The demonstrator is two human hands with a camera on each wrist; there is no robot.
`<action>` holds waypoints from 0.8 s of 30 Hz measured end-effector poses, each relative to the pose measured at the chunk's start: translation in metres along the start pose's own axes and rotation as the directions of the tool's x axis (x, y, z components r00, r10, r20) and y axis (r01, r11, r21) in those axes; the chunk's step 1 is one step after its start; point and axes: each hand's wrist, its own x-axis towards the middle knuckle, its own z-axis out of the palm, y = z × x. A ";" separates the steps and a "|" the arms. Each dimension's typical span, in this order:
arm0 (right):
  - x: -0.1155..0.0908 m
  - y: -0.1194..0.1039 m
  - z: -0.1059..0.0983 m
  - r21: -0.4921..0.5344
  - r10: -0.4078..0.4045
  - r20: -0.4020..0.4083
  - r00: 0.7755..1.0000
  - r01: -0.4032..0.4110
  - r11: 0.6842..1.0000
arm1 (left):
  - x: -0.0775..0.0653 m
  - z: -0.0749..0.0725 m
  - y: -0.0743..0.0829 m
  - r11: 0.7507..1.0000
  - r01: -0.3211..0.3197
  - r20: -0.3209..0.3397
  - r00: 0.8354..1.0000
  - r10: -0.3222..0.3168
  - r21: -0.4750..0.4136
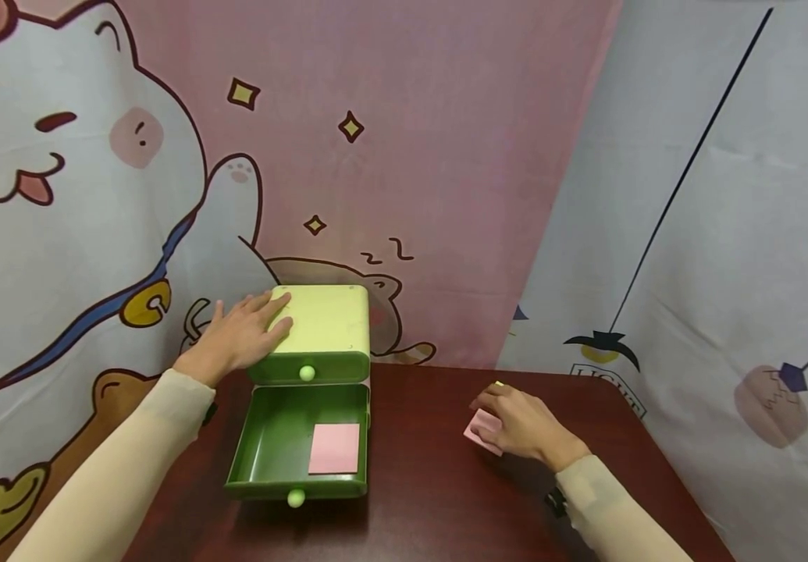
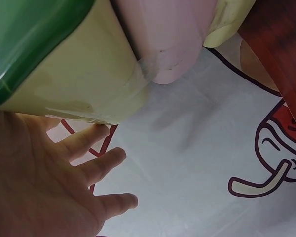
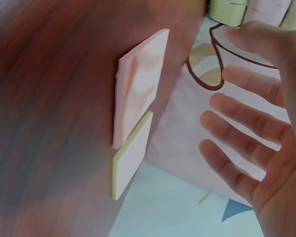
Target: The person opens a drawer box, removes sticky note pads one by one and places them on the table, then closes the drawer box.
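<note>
My left hand [image 1: 240, 337] rests with spread fingers on the pale yellow top of a small drawer cabinet [image 1: 326, 316]. The left wrist view shows the cabinet's yellow side [image 2: 84, 64] by the fingertips. Below its shut green upper drawer [image 1: 336, 367], a green lower drawer [image 1: 263, 437] is pulled out. Inside lies a pink sticky-note pad [image 1: 335, 449]. At the right, my right hand [image 1: 526, 425] hovers over another pink sticky-note pad [image 3: 140, 84], fingers apart from it and holding nothing. Beside that lies a yellow-edged pad [image 3: 132, 160], mostly hidden by the hand in the head view.
A dark reddish-brown table [image 1: 425, 484] bears everything. Behind it hangs a pink and white cartoon cloth [image 1: 446, 156], close to the cabinet's back. Another pale printed cloth [image 1: 727, 234] borders the table's right side.
</note>
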 end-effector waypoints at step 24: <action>0.035 -0.052 -0.032 0.051 -0.159 -0.068 0.985 0.163 0.985 | 0.001 0.000 -0.001 1.000 -0.010 -0.007 1.000 0.010 0.011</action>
